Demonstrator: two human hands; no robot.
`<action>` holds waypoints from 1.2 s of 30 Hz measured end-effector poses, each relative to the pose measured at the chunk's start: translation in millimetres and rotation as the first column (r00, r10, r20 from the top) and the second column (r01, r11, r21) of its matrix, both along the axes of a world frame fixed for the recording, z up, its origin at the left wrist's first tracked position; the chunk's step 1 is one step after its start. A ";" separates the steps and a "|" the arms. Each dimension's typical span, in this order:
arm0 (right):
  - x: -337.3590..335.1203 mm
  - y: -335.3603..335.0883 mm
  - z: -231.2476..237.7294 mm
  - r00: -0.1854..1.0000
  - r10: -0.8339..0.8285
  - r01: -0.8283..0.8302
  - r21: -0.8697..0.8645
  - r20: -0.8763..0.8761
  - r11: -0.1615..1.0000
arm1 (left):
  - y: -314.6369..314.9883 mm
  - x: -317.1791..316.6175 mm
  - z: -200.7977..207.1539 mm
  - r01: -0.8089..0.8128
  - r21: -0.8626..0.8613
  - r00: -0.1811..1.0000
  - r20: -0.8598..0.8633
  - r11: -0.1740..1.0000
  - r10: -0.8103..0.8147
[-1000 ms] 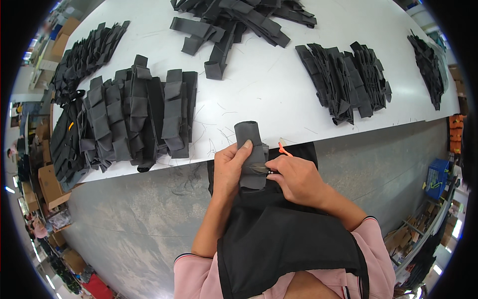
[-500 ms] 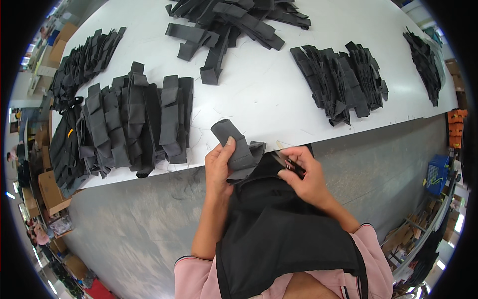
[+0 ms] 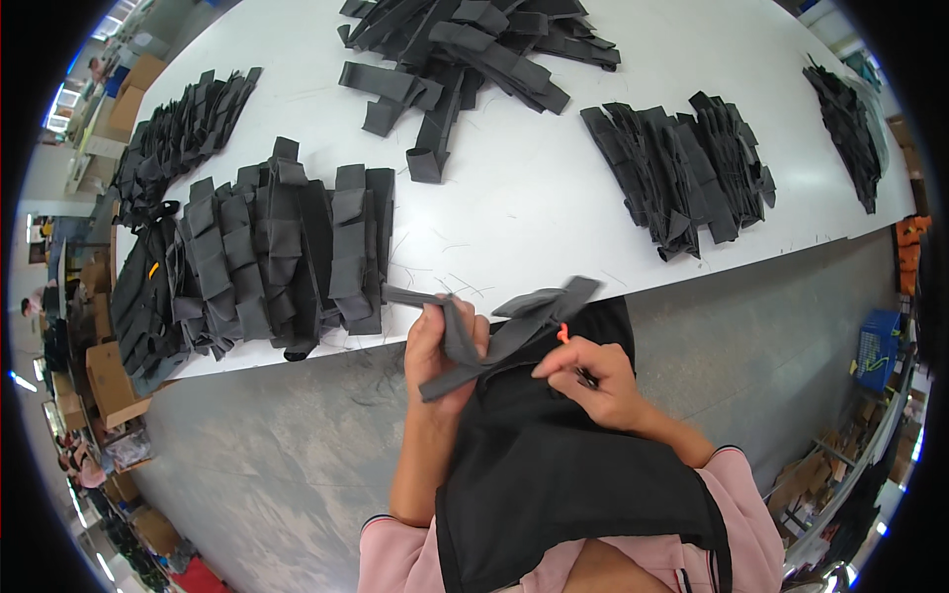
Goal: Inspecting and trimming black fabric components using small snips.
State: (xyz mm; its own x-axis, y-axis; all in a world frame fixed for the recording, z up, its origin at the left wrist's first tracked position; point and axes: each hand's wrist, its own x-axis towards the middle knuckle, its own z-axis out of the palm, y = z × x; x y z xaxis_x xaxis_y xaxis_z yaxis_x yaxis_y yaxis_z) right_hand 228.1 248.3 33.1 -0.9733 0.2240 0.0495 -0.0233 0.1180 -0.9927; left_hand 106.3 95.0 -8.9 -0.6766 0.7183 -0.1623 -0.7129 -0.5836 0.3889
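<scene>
My left hand (image 3: pixel 443 346) is closed on a dark grey folded fabric strip (image 3: pixel 494 346), whose loops and ends stick out on both sides of the fingers. My right hand (image 3: pixel 598 381), just to its right, is curled round small black-handled thread snips (image 3: pixel 587 379). Their blades are mostly hidden now; a small orange-red piece (image 3: pixel 563 333) shows above the fingers, and I cannot tell whether it belongs to the snips. Both hands hover over my black apron (image 3: pixel 583 474) at the table's near edge. The far end of the strip is slightly blurred.
On the white table (image 3: pixel 514 217), rows of similar grey strips (image 3: pixel 267 247) lie at left, with a loose heap (image 3: pixel 474 49) at the back. More bundles (image 3: pixel 682 178) lie at right. Cut thread bits are scattered near the edge. A blue basket (image 3: pixel 876 348) stands far right.
The strip has been turned and spread out, one end now reaching right past my right hand. My right hand has moved slightly down, and the snips' blades no longer show.
</scene>
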 end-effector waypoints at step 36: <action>-89.3 -143.0 30.6 0.598 0.708 -0.796 -0.380 -0.375 0.471 | 205.6 -38.0 -23.7 -0.278 -0.618 0.635 -0.693 0.735 -0.343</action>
